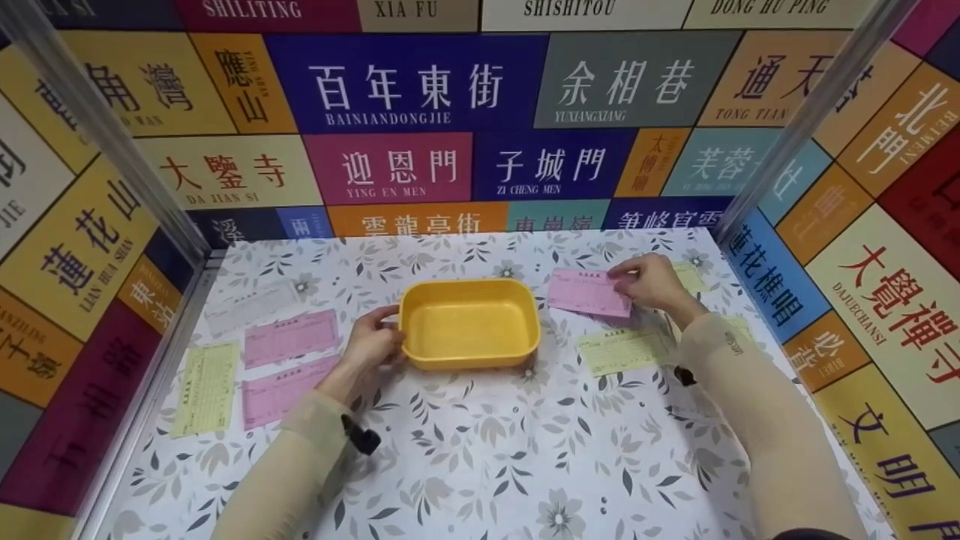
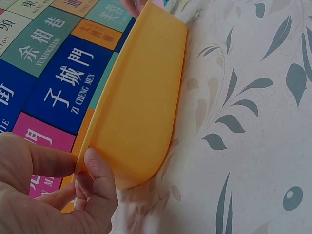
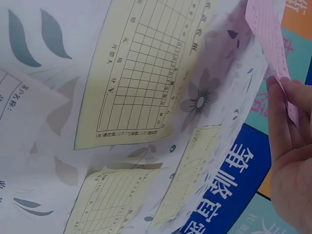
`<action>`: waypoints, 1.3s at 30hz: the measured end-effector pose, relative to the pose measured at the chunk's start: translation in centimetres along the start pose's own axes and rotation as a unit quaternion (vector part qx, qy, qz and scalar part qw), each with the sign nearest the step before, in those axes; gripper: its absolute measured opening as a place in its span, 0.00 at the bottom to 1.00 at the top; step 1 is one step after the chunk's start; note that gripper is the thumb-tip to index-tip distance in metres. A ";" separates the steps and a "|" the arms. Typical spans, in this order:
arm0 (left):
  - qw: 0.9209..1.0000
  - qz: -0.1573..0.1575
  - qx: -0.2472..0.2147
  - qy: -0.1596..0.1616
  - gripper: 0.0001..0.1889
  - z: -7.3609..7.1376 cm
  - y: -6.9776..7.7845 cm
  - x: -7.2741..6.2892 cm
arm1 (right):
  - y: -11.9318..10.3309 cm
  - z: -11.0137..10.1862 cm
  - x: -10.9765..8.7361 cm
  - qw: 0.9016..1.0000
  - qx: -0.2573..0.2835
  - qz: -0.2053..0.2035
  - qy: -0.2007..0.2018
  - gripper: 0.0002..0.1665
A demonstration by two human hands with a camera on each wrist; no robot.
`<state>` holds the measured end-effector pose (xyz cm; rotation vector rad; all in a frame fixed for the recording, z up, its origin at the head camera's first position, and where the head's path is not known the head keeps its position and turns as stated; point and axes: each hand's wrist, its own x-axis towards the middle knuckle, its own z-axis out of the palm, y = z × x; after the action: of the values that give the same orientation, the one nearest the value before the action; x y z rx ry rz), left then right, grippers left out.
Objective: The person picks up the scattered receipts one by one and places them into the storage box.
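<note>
Two pink slips (image 1: pixel 292 339) lie near 9 o'clock of the rounded yellow tray (image 1: pixel 469 330), mid-table, a yellow slip (image 1: pixel 619 351) at 3, partly behind the right sleeve (image 1: pixel 757 420). A sign-patterned wall (image 1: pixel 420 169) rises at 12 beyond the leaf-printed table (image 1: pixel 465 450). The left hand (image 1: pixel 367 341) pinches the smooth rim (image 2: pixel 106 97); the right hand (image 1: pixel 651 283) pinches a thin pink slip (image 1: pixel 589 292) at 2

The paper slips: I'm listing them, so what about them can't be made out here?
- Held pink slip: head view, print too small to read; one end hidden by the right hand.
- Lower pink slip at left: head view, partly covered by the left forearm.
- White slip: right wrist view, cut off by the left edge.
</note>
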<state>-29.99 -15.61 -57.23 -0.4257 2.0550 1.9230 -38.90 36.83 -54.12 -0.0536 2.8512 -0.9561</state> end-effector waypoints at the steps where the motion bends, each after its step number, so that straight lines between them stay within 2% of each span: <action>1: 1.000 0.000 0.001 0.000 0.39 0.0 0.0 0.0 | -0.1 -0.1 -0.1 1.000 0.005 -0.007 0.003 0.20; 6: 1.000 -0.009 0.011 0.003 0.39 0.0 0.2 -0.1 | -1.0 -0.4 -0.8 0.999 0.025 -0.033 0.018 0.18; 15: 1.000 -0.020 0.014 0.003 0.39 0.1 0.2 -0.1 | -3.0 -0.9 -1.9 0.996 0.064 -0.052 0.020 0.18; 22: 1.000 0.010 0.001 -0.005 0.39 0.1 -0.1 -0.1 | -4.7 -0.9 -2.6 0.988 0.134 -0.081 0.017 0.19; 34: 1.000 -0.005 0.001 -0.001 0.40 0.1 0.1 -0.1 | -6.5 -0.6 -2.6 0.982 0.144 -0.111 0.058 0.18; 39: 1.000 -0.005 -0.005 -0.003 0.40 0.1 0.0 0.0 | -7.3 0.1 -2.5 0.975 0.170 -0.134 0.050 0.18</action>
<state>-29.98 -15.46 -57.19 -0.4308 2.0362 1.9276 -36.50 31.16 -49.53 -0.3727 2.7696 -1.5272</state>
